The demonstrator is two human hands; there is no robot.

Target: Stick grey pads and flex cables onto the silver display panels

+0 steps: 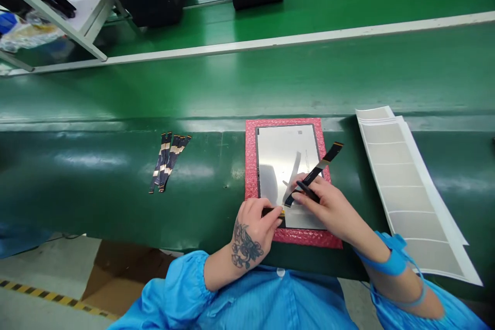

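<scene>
Flex cable (320, 167), black with a gold-coloured tip, lies slantwise across the lower right of a silver-backed display panel (282, 160), its far end jutting past the right edge of the pink bubble mat (251, 165) beneath the panel, near the worktop's front edge. The right hand (328, 206) is closed around slim black tweezers (307, 191), their tips hidden by the fingers and the cable. The left hand (255, 227) pinches a small black piece (270, 212) at the panel's lower edge; the fingers cover most of it, and whether it joins the cable is hard to make out. Left of the mat lies a bundle of similar cables (168, 162), about four, overlapping so the count is unsure. To the right, a long sheet of grey film pieces (406, 191) on white backing runs off the worktop (96, 191), with about six pieces showing. A blue wrist strap (392, 263) circles the right wrist
</scene>
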